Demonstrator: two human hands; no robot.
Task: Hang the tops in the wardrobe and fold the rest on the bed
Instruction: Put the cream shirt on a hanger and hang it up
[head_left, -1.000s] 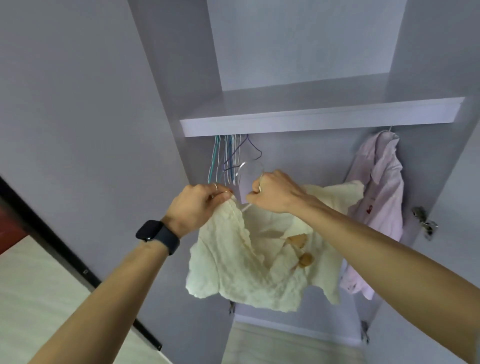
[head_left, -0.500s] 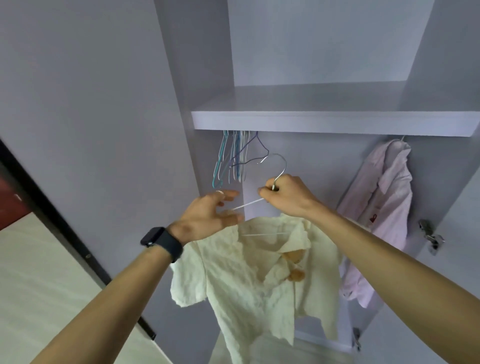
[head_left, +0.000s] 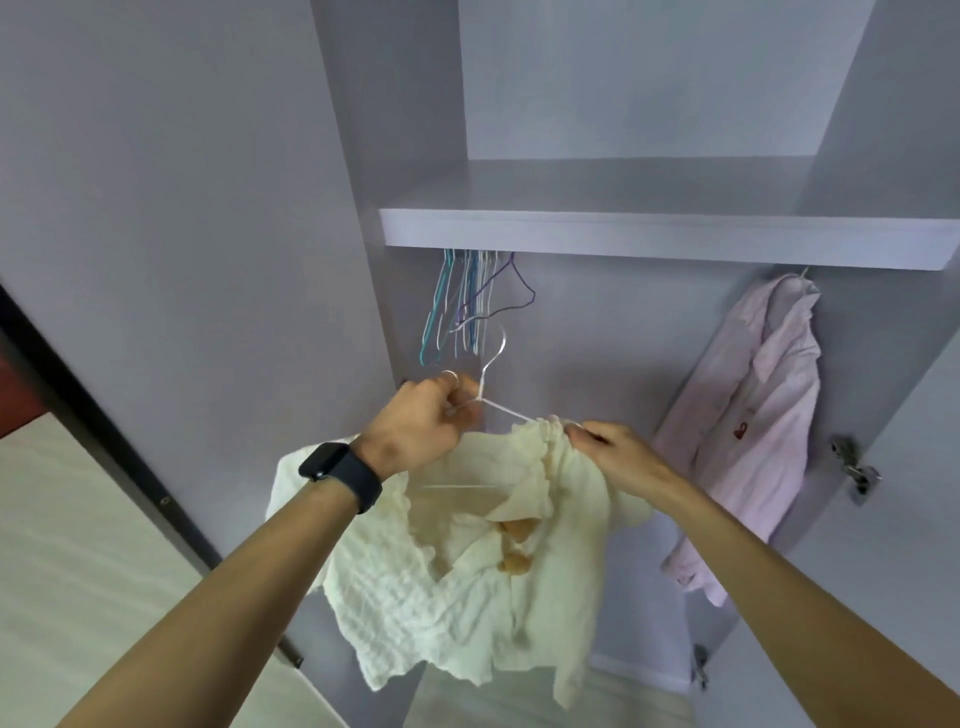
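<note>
Head view, open wardrobe. Left hand (head_left: 421, 431) grips white hanger (head_left: 506, 409) at neck. Right hand (head_left: 618, 457) pinches cream top (head_left: 467, 587) shoulder onto hanger arm. Top held below shelf (head_left: 649, 236), not yet hung. Pink shirt (head_left: 753, 426) already hanging at right. Folding pile unseen.

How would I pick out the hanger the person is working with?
Find the wardrobe shelf, then the coloured hangers bunched under its left end. Just below them, the left hand grips a white wire hanger; unlike them, it carries a cream shirt.
</note>
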